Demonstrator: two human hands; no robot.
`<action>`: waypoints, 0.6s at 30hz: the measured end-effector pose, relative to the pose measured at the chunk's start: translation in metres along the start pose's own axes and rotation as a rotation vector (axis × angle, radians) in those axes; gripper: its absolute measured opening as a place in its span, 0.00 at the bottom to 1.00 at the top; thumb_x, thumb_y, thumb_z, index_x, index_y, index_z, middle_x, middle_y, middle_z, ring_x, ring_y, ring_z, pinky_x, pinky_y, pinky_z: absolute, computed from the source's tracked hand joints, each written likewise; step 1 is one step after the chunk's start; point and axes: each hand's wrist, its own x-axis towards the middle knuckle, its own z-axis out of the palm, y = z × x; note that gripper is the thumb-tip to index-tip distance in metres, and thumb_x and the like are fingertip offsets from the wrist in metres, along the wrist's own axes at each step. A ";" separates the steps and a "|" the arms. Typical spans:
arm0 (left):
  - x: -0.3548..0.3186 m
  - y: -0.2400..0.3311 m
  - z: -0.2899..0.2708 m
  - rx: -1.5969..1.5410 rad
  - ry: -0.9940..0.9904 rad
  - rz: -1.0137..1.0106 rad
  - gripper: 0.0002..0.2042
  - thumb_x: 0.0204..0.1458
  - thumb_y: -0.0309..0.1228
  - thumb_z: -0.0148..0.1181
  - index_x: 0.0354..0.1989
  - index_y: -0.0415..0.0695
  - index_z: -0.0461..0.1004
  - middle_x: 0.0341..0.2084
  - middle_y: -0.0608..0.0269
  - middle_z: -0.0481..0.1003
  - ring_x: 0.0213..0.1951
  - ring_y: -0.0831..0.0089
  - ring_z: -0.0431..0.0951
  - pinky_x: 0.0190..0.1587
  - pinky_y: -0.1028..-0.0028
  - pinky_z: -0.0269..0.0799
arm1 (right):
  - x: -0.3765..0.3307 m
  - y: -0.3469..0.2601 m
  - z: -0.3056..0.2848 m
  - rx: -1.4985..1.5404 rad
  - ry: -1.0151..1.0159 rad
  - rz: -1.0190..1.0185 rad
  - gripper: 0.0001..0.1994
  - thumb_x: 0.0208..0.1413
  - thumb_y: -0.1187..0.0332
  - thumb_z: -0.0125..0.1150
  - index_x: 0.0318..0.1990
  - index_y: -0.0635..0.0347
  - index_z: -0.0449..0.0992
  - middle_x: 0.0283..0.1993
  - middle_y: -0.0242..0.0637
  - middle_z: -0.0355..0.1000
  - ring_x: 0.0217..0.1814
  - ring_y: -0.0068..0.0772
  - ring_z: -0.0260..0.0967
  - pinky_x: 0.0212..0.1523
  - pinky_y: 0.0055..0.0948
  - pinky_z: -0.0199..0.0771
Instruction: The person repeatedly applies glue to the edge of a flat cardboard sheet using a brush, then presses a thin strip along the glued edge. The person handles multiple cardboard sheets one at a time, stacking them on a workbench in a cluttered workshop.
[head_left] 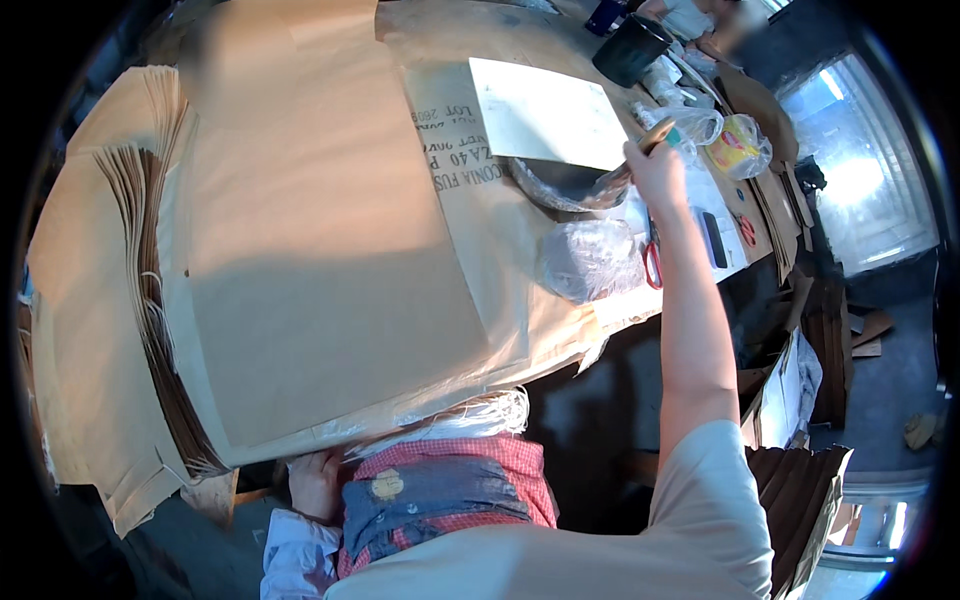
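Observation:
At the upper right, my right hand (657,175) is closed round a wooden-handled brush (655,135). Its lower end is over the rim of a dark, shallow round pan (560,185). A white sheet (548,112) covers the far part of that pan. My left hand (315,485) is low at the table's near edge, by the corner of a large brown paper sheet (320,260); its fingers are partly hidden. White strings (480,415) hang in a bunch beside it, against my red checked apron (440,490).
Folded brown paper bags (140,250) are stacked at the left. Near the pan are a clear plastic bag (595,260), red-handled scissors (653,265), a phone (714,240) and a dark bucket (632,50). Another person (690,20) is at the far right.

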 end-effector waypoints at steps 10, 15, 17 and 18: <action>-0.015 0.010 -0.100 0.033 0.020 -0.210 0.09 0.43 0.19 0.55 0.35 0.39 0.75 0.22 0.57 0.69 0.25 0.59 0.72 0.27 0.65 0.68 | -0.268 -0.169 0.003 0.973 -0.386 -0.130 0.07 0.52 0.70 0.64 0.33 0.64 0.77 0.26 0.31 0.72 0.26 0.20 0.67 0.26 0.20 0.65; -0.007 0.016 -0.120 0.232 0.164 -0.214 0.09 0.38 0.20 0.55 0.31 0.36 0.73 0.41 0.54 0.74 0.31 0.63 0.72 0.33 0.67 0.69 | -0.303 -0.245 0.041 0.779 -0.728 -0.813 0.09 0.48 0.73 0.66 0.38 0.63 0.77 0.30 0.42 0.74 0.29 0.36 0.72 0.30 0.28 0.71; -0.001 0.006 -0.113 0.173 0.124 -0.191 0.08 0.37 0.21 0.55 0.30 0.36 0.72 0.48 0.51 0.71 0.34 0.63 0.72 0.36 0.68 0.69 | -0.308 -0.263 0.050 0.809 -0.785 -0.821 0.08 0.48 0.74 0.65 0.36 0.65 0.78 0.30 0.42 0.74 0.29 0.36 0.72 0.30 0.27 0.70; 0.002 0.002 -0.108 0.142 0.103 -0.178 0.08 0.37 0.21 0.54 0.29 0.36 0.71 0.52 0.49 0.70 0.35 0.63 0.72 0.37 0.69 0.69 | -0.310 -0.265 0.053 0.772 -0.784 -0.822 0.08 0.48 0.74 0.65 0.36 0.65 0.78 0.30 0.41 0.74 0.29 0.35 0.72 0.30 0.27 0.71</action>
